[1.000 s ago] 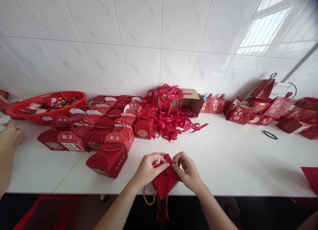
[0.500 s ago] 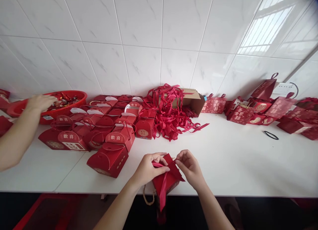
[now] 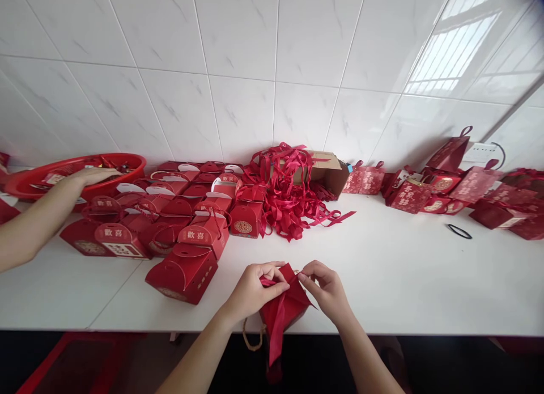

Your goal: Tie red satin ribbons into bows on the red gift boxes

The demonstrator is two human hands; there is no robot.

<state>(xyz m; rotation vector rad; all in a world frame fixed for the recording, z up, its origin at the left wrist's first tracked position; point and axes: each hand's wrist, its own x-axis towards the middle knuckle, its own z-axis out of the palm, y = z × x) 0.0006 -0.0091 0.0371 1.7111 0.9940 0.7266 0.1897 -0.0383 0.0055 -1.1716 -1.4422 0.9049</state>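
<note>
Left hand [image 3: 262, 288] fingers pinch the ribbon [image 3: 277, 333]; right hand [image 3: 323, 285] fingers close on a red edge [image 3: 297, 279], possibly ribbon. Uneven pull could crumple the box [image 3: 297, 310] below them.

Forearms [image 3: 199, 346] bare, slanting inward across near edge of surface [image 3: 395, 286]. Left hand [image 3: 254, 289] above surface, just past near edge; fingers [image 3: 270, 269] curled, thumb pointing right, wrist nearly straight. Right hand [image 3: 327, 289] near left, apart; thumb and index apparently pinched, remaining fingers bent.
</note>
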